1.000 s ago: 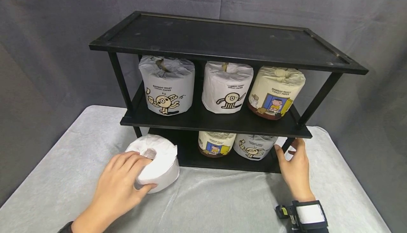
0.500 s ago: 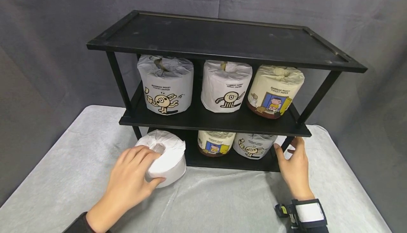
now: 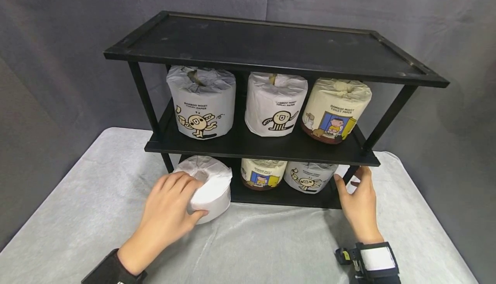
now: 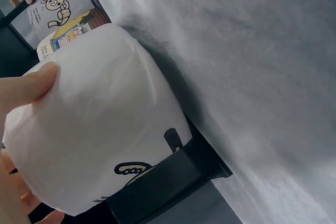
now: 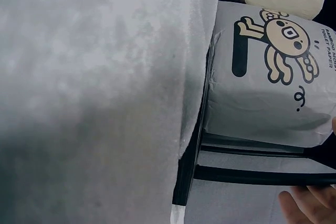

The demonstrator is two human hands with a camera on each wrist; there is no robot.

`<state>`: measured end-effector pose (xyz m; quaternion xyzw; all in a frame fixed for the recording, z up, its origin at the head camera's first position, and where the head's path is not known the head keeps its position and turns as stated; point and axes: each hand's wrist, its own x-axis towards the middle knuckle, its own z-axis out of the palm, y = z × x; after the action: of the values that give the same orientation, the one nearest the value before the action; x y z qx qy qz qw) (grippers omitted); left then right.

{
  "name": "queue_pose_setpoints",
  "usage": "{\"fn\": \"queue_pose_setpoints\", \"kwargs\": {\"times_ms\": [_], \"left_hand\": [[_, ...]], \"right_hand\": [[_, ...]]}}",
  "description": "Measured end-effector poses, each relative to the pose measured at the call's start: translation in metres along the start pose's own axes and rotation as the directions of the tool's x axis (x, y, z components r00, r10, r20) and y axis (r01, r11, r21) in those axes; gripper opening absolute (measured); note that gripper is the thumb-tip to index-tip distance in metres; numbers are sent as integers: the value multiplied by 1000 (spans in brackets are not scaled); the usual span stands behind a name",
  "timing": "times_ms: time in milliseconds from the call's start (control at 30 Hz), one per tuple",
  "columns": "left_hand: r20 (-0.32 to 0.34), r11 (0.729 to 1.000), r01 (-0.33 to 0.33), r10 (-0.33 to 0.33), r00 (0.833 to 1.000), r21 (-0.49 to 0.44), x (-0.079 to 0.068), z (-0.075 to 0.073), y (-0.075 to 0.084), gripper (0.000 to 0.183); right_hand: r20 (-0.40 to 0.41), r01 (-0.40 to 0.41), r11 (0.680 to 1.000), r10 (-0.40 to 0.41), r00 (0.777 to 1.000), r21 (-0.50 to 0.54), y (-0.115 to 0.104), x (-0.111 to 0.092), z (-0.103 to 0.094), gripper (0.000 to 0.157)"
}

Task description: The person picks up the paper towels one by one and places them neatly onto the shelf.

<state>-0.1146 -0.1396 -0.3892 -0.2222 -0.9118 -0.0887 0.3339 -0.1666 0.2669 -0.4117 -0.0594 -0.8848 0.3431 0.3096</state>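
In the head view my left hand (image 3: 170, 213) grips a white-wrapped toilet paper roll (image 3: 213, 196) by its left side, thumb in front and fingers over the top. The roll stands at the left end of the lower shelf (image 3: 286, 200), its near side jutting past the front edge. Part of its printed figure shows on the roll (image 4: 94, 114) in the left wrist view. My right hand (image 3: 358, 206) holds the right front post (image 3: 350, 174) of the black rack, with the thumb on one side and fingers (image 5: 304, 205) behind it.
A yellow roll (image 3: 262, 175) and a grey roll (image 3: 310, 178) stand on the lower shelf. Above them, a grey roll (image 3: 201, 103), a white roll (image 3: 276, 105) and a yellow roll (image 3: 336, 111) share the middle shelf (image 3: 248, 144). The rack's top board (image 3: 271, 45) overhangs everything.
My left hand has carried the white roll to the right and back, from in front of the rack to the lower shelf's left end. My right hand stays at the post.
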Motion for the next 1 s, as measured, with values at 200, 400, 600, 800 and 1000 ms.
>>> {"fn": "queue_pose_setpoints", "kwargs": {"times_ms": [200,400,600,800,1000], "left_hand": [[-13,1000,-11,11,1000,17,6,5,-2,61],[-30,999,-18,19,999,29,12,10,-2,62],[-30,997,-38,40,999,64,14,16,-2,63],[-38,998,-24,26,999,66,17,18,-3,64],[9,996,8,-8,1000,89,20,20,-3,65]], "right_hand": [[2,-5,1000,5,1000,4,-1,0,0,62],[6,-4,1000,4,1000,1,0,1,0,62],[15,-6,1000,6,1000,-3,1,0,1,63],[18,-12,1000,12,1000,-7,0,0,0,64],[19,-11,1000,11,1000,-8,-1,0,0,64]]}}
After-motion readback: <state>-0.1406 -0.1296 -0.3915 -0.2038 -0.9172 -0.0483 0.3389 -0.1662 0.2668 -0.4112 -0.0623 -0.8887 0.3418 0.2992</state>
